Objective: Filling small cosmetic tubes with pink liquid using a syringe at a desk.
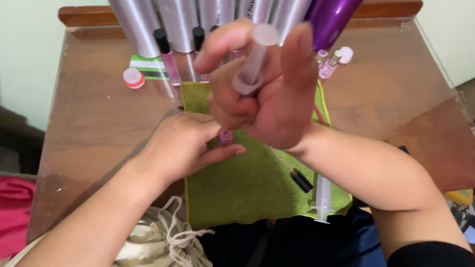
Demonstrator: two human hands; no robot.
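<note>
My right hand (271, 92) is raised above the green cloth (252, 182) and grips a clear plastic syringe (254, 57), thumb near its plunger top, tip pointing down. Just below it, my left hand (185, 145) rests on the cloth and pinches a small pink vial (225, 137) upright between its fingers. The syringe tip is hidden behind my fingers, right above the vial. A second clear syringe (323, 197) and a thin black-capped applicator (299, 178) lie on the cloth near its front right corner.
Several tall silver tubes (179, 15) and a purple one (339, 1) stand at the back of the wooden table (92, 121). Small pink vials (168, 57) and loose caps (133, 78) sit beside them. A beige drawstring bag (157, 256) lies in my lap.
</note>
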